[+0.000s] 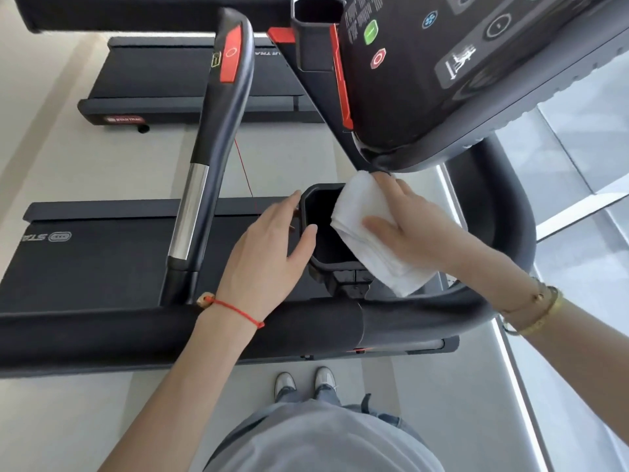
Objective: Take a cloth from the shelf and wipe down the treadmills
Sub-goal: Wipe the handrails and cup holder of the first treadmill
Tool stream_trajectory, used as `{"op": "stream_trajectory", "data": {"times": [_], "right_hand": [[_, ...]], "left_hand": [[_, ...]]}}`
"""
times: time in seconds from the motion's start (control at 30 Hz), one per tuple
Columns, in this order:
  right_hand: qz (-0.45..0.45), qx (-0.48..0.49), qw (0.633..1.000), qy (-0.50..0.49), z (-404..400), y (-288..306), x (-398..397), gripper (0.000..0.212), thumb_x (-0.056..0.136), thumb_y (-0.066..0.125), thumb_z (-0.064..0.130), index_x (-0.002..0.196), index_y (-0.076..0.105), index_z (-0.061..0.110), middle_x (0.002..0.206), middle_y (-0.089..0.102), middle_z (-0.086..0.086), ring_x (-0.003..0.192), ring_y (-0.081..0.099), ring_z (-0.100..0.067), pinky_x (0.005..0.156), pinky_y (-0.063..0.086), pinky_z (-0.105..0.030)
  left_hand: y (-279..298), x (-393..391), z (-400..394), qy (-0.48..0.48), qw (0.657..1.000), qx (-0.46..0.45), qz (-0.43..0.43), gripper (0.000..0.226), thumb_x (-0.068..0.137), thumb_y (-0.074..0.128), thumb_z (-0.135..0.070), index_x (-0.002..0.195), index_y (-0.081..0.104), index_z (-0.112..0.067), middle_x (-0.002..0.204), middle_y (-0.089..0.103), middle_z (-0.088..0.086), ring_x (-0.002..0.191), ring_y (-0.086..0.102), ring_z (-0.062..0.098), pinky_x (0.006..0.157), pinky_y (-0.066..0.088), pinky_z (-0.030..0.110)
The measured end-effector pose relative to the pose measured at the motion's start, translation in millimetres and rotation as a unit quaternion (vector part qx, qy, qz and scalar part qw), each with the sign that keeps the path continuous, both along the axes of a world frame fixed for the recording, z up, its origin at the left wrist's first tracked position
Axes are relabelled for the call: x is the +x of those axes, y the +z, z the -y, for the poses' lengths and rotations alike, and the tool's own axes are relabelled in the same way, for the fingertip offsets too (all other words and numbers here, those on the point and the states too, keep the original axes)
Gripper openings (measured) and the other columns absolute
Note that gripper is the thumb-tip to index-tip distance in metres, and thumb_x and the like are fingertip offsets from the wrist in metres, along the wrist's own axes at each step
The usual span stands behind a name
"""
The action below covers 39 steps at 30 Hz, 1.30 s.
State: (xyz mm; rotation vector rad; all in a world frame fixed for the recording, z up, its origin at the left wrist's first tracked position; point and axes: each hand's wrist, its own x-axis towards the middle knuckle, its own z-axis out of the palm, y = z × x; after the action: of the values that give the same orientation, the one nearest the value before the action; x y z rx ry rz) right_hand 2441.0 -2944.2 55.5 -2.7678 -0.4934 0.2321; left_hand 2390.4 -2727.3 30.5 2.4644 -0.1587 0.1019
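Note:
I stand at the front of a black treadmill, its console (442,63) above and right. A folded white cloth (367,240) lies over the right rim of the near cup holder (320,229), just below the console's lower edge. My right hand (412,229) presses flat on the cloth, thumb along its near edge. My left hand (269,247) rests against the cup holder's left rim with fingers straight and the thumb at the rim. The treadmill's belt deck (102,260) stretches left beneath a side handrail (211,144) with a red panel.
A second treadmill (190,80) stands beyond the first, across a strip of pale floor. A second cup holder (316,32) sits at the top. A curved black front bar (503,233) wraps around on the right. My shoes (306,383) stand on the floor below.

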Motion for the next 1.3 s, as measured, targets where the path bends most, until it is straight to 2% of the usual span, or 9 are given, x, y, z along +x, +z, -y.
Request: {"op": "stream_trajectory", "data": {"times": [0.2, 0.37, 0.6, 0.7, 0.93, 1.0, 1.13, 1.2, 1.3], "right_hand": [[0.106, -0.099, 0.975, 0.167, -35, 3, 41, 0.038, 0.098, 0.045, 0.030, 0.134, 0.040, 0.016, 0.120, 0.056, -0.001, 0.102, 0.057, -0.028, 0.077, 0.049, -0.043], [0.149, -0.105, 0.971, 0.154, -41, -5, 40, 0.038, 0.099, 0.041, 0.038, 0.131, 0.044, 0.019, 0.114, 0.058, 0.002, 0.097, 0.057, -0.023, 0.074, 0.050, -0.041], [-0.033, 0.029, 0.999, 0.001, 2, 2, 7, 0.054, 0.098, 0.042, 0.037, 0.146, 0.023, 0.021, 0.141, 0.041, -0.009, 0.103, 0.056, -0.039, 0.087, 0.042, -0.040], [-0.074, 0.098, 0.991, -0.056, 4, -1, -10, 0.059, 0.097, 0.046, 0.035, 0.146, 0.019, 0.019, 0.133, 0.043, -0.011, 0.092, 0.052, -0.029, 0.080, 0.038, -0.036], [-0.089, 0.092, 0.988, -0.083, -11, 0, 18, 0.048, 0.096, 0.050, 0.027, 0.138, 0.033, 0.012, 0.112, 0.053, -0.010, 0.092, 0.050, -0.027, 0.076, 0.034, -0.031], [-0.096, 0.117, 0.984, -0.095, -5, -4, 3, 0.044, 0.095, 0.052, 0.027, 0.130, 0.033, 0.009, 0.103, 0.047, -0.002, 0.083, 0.048, -0.022, 0.072, 0.034, -0.027], [-0.098, 0.128, 0.979, -0.125, 2, -12, -21, 0.031, 0.095, 0.054, 0.030, 0.083, 0.028, 0.017, 0.067, 0.037, 0.003, 0.055, 0.037, -0.011, 0.049, 0.034, -0.012], [-0.126, 0.114, 0.978, -0.125, -2, -6, -8, 0.026, 0.096, 0.052, 0.031, 0.095, 0.037, 0.010, 0.072, 0.045, -0.003, 0.061, 0.044, -0.015, 0.053, 0.036, -0.016], [-0.149, 0.130, 0.972, -0.127, -10, 5, 10, 0.047, 0.096, 0.050, 0.029, 0.131, 0.034, 0.003, 0.105, 0.059, -0.013, 0.094, 0.057, -0.029, 0.082, 0.048, -0.041]], "left_hand": [[0, 1, 2, 0.005, 1.000, -0.016, 0.002, 0.052, 0.096, 0.047, -0.038, 0.145, 0.043, -0.021, 0.122, 0.059, -0.004, 0.103, 0.058, 0.013, 0.088, 0.050, 0.031], [-1, 2, 1, 0.011, 0.999, -0.041, 0.000, 0.049, 0.094, 0.049, -0.039, 0.141, 0.046, -0.024, 0.116, 0.061, -0.007, 0.100, 0.060, 0.011, 0.086, 0.053, 0.037], [-3, 3, 0, 0.002, 0.999, -0.047, -0.013, 0.053, 0.094, 0.045, -0.043, 0.144, 0.044, -0.026, 0.127, 0.060, -0.008, 0.108, 0.060, 0.012, 0.094, 0.051, 0.037], [-3, 3, 1, 0.005, 0.999, -0.046, -0.008, 0.052, 0.094, 0.046, -0.041, 0.144, 0.044, -0.024, 0.127, 0.060, -0.006, 0.109, 0.060, 0.013, 0.095, 0.051, 0.037], [-3, 3, 2, 0.009, 0.999, -0.042, -0.004, 0.052, 0.096, 0.049, -0.038, 0.144, 0.044, -0.020, 0.127, 0.060, -0.001, 0.111, 0.060, 0.017, 0.097, 0.050, 0.039], [-4, 3, 2, 0.011, 0.999, -0.043, -0.003, 0.052, 0.096, 0.050, -0.038, 0.145, 0.044, -0.020, 0.129, 0.060, -0.001, 0.113, 0.059, 0.016, 0.098, 0.049, 0.037], [-4, 4, 2, 0.011, 0.999, -0.047, 0.000, 0.052, 0.096, 0.050, -0.039, 0.145, 0.044, -0.020, 0.130, 0.059, -0.002, 0.113, 0.059, 0.015, 0.099, 0.050, 0.036], [-5, 5, 3, 0.011, 0.999, -0.044, 0.001, 0.053, 0.096, 0.050, -0.039, 0.144, 0.044, -0.020, 0.131, 0.060, -0.001, 0.113, 0.060, 0.016, 0.099, 0.050, 0.038], [-6, 5, 2, 0.011, 0.999, -0.041, -0.001, 0.053, 0.095, 0.049, -0.040, 0.144, 0.044, -0.020, 0.130, 0.060, -0.001, 0.113, 0.061, 0.017, 0.099, 0.050, 0.039]]}}
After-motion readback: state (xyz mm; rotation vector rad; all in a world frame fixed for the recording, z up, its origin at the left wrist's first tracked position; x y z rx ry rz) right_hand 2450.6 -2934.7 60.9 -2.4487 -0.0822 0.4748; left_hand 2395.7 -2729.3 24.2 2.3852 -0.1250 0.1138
